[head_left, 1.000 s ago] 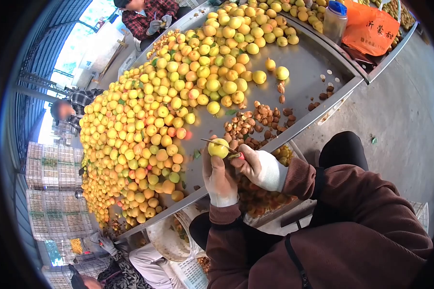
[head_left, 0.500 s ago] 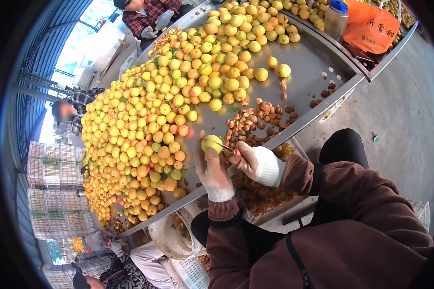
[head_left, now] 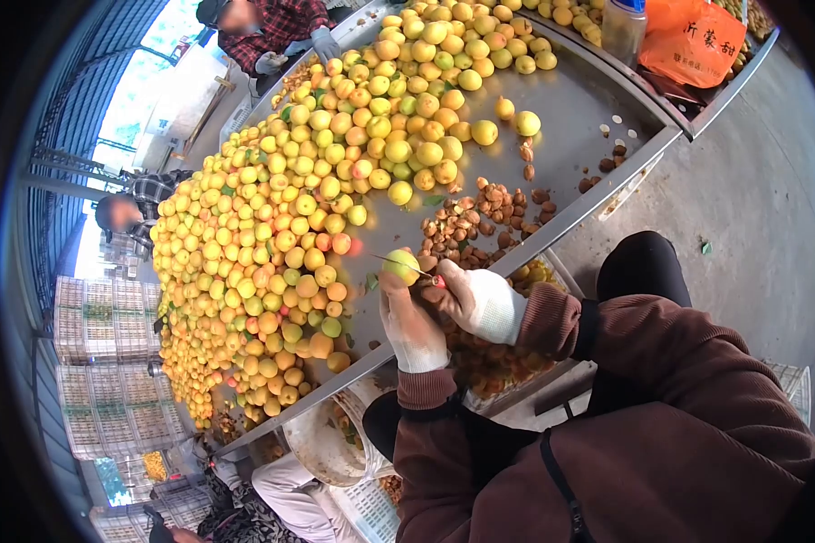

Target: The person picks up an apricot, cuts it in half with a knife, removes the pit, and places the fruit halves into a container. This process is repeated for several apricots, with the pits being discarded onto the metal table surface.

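Observation:
My left hand [head_left: 411, 328], in a pale glove, is closed around a yellow-green fruit [head_left: 401, 267] at the table's front edge. In my gloved right hand [head_left: 466, 297] is a small knife [head_left: 436, 281] with a red handle; its thin blade lies across the fruit. Just beyond my hands, brown pits [head_left: 466, 222] are heaped on the metal table [head_left: 566, 122]. To the left spreads a large pile of yellow and orange fruit [head_left: 272, 217].
An orange bag [head_left: 693, 45] and a clear jar [head_left: 622, 32] stand at the back right. Below the edge are a crate of fruit pieces [head_left: 493, 366] and a white bucket [head_left: 321, 439]. Co-workers sit across and at the left. Stacked crates [head_left: 109, 317] stand far left.
Both hands have shifted slightly, still holding fruit and knife. The view has moved a little. The co-worker at the top has one hand nearer the fruit pile.

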A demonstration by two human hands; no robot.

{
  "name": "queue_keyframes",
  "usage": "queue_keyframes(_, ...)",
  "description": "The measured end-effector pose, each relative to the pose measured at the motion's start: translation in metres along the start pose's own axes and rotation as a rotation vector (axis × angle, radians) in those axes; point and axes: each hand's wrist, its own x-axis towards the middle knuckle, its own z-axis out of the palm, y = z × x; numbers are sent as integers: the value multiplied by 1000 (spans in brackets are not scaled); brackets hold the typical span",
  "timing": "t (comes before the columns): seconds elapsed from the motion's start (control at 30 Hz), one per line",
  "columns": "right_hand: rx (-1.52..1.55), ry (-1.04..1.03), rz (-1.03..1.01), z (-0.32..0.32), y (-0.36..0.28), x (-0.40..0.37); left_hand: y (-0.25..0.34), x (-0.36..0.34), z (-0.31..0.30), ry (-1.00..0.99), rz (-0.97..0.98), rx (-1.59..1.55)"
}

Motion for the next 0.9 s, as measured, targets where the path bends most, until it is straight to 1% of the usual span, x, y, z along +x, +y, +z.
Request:
queue_keyframes(0.03,11,16,-35,1,3,1,2,2,-2,3,-1,96)
queue_keyframes(0.07,24,27,-70,3,6,1,2,3,-1,6,3,94)
queue_keyframes(0.13,1,15,-63,-4,-4,2,6,4,1,37,224,222)
queue_keyframes(0.17,-48,24,-94,-6,-10,1,6,4,2,38,220,228)
queue_keyframes(0.23,-89,34,-108,-1,-10,-3,3,2,3,39,13,-134)
queue_keyframes(0.27,-91,15,-56,3,-4,1,2,1,2,39,12,-134)
queue_keyframes(0.3,-95,-4,-9,5,-2,4,1,2,2,46,-7,-128)
queue_keyframes(0.33,-97,-2,-15,5,-1,5,2,3,3,51,-22,-122)
queue_keyframes(0.37,0,21,-62,5,-1,6,4,4,5,48,67,86)
queue_keyframes(0.4,99,40,-106,4,-4,6,3,5,3,51,71,85)
queue_keyframes(0.43,-42,22,-108,2,-7,3,1,6,-1,30,133,168)
queue_keyframes(0.47,-37,24,-104,1,-9,3,-1,5,-4,5,189,256)
queue_keyframes(0.5,-74,22,-91,0,-10,4,0,3,-4,0,177,264)
queue_keyframes(0.57,-117,30,-94,-2,-10,3,2,1,2,-1,-62,-29)
queue_keyframes(0.6,-122,33,-95,-1,-8,3,0,1,1,-5,-60,-32)
queue_keyframes(0.67,-38,55,-59,7,1,4,-5,2,-2,-47,-165,-207)
queue_keyframes(0.7,-40,52,-64,9,4,4,-4,1,-2,-45,-160,-210)
queue_keyframes(0.77,-169,98,-198,11,9,2,1,-1,-1,6,23,23)
queue_keyframes(0.8,-167,100,-197,8,5,3,2,0,-1,5,22,26)
queue_keyframes(0.87,-184,84,-280,-1,-4,2,3,0,-4,32,50,54)
queue_keyframes(0.9,-182,85,-276,-2,-6,2,2,2,-8,31,46,56)
